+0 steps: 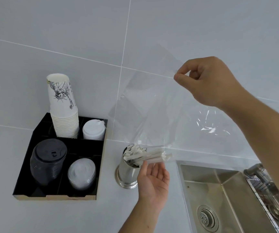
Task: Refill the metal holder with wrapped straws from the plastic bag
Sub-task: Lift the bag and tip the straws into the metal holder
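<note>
My right hand (207,81) is raised high in front of the tiled wall (68,39), thumb and forefinger pinched shut on the upper edge of the clear plastic bag (152,106), the other fingers curled into the palm; my forearm runs down and off to the right. The bag hangs from that pinch, nearly see-through, sagging toward the counter (43,216).

My left hand (153,179) comes up from below, palm turned up and toward me, fingers loosely spread. Its fingertips (145,163) press a small bundle of wrapped straws (154,157) through the bag's lower end; the bundle lies almost level, one end over the mouth of the metal holder (127,172). I cannot tell how firmly I have it.

The holder stands upright on the counter just beside my left hand, already filled with white-wrapped straws sticking out of the top. To its left sits a black organiser tray (24,174) with a stack of paper cups (63,111) and lids. To the right is a steel sink (219,190).
</note>
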A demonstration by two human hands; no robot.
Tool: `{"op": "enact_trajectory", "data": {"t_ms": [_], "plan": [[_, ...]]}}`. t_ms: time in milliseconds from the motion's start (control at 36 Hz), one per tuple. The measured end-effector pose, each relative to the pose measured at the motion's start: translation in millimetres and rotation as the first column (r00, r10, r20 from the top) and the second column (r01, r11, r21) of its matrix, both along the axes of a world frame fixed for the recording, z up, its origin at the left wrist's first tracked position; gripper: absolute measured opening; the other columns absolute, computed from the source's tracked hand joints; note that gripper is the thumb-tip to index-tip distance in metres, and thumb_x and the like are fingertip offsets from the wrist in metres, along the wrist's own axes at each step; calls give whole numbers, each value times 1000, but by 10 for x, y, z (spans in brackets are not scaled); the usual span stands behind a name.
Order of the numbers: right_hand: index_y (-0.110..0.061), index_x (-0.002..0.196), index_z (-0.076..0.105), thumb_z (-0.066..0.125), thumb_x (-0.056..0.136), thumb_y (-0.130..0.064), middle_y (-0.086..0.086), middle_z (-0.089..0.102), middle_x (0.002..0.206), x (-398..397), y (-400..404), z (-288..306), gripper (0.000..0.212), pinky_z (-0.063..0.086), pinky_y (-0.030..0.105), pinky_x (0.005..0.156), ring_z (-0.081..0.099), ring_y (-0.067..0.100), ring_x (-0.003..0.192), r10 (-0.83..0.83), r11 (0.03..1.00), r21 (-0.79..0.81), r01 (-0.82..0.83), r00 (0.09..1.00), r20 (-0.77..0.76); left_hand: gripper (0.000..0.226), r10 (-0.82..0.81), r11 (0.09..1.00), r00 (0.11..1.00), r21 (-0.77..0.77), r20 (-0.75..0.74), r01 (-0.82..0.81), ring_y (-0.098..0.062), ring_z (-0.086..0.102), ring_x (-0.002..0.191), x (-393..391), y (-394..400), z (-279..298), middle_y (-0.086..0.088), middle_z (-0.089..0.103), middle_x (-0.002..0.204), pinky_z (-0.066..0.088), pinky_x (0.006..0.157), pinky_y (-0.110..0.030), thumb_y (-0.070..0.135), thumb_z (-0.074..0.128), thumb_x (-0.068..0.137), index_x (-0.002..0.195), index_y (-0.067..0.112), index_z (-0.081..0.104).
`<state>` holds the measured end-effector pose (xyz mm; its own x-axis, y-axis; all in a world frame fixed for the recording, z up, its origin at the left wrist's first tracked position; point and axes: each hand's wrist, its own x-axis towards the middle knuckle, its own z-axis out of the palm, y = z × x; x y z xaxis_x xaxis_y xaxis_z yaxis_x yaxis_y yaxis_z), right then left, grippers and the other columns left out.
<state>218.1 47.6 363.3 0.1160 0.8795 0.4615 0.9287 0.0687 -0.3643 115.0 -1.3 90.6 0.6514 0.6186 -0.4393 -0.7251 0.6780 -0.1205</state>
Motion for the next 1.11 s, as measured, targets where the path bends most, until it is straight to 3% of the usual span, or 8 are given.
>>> {"op": "enact_trajectory", "data": {"t_ms": [111,278,389,528,833,972,1111], "plan": [[-23,73,68,61,85,-27,-9,44,40,53,-66,88,14,33,8,40,41,8,37,-8,1000,2,7,1000,17,28,-20,998,1000,55,-14,21,-19,64,63,35,-45,39,-9,70,81,52,51,-29,26,73,73,89,5,64],[-20,76,69,61,87,-27,-9,43,39,108,-128,93,15,36,16,42,38,10,37,-13,1000,-9,13,1000,-13,24,-52,996,999,78,0,52,-16,57,56,63,-65,76,-10,72,85,48,47,-26,25,72,79,92,5,66],[-21,75,69,62,87,-26,-8,41,39,88,-96,15,14,34,11,39,38,9,38,-14,1000,-18,14,999,-31,23,-28,999,1000,47,5,27,-15,55,53,64,-22,90,-9,68,78,46,44,-25,24,72,79,87,5,64],[-24,71,66,62,86,-26,-11,39,36,46,-19,-64,16,32,10,39,37,8,35,-13,999,-38,12,999,-39,11,-7,999,1000,34,11,7,-14,56,52,59,46,83,-6,66,77,47,45,-24,18,71,79,77,8,75],[-24,72,67,62,87,-26,-8,37,38,119,1,-172,16,32,10,40,35,9,37,3,999,-39,-7,996,-93,15,57,996,998,-60,-35,-59,-12,63,52,95,94,68,-7,69,70,56,49,-24,12,68,82,93,3,66],[-30,84,68,65,86,-30,-11,46,40,177,-60,-237,4,41,18,44,50,12,44,25,992,-119,-47,983,-181,11,59,996,995,-60,-78,-64,-13,64,52,84,114,71,-7,69,67,57,51,-23,12,66,86,93,3,66],[-36,99,66,66,83,-25,-8,59,48,239,-171,-313,19,50,29,45,58,16,48,45,961,-255,-109,968,-247,16,29,999,996,-37,-84,-32,-18,66,59,67,71,86,-10,69,69,58,53,-27,17,70,83,87,3,63]]}}
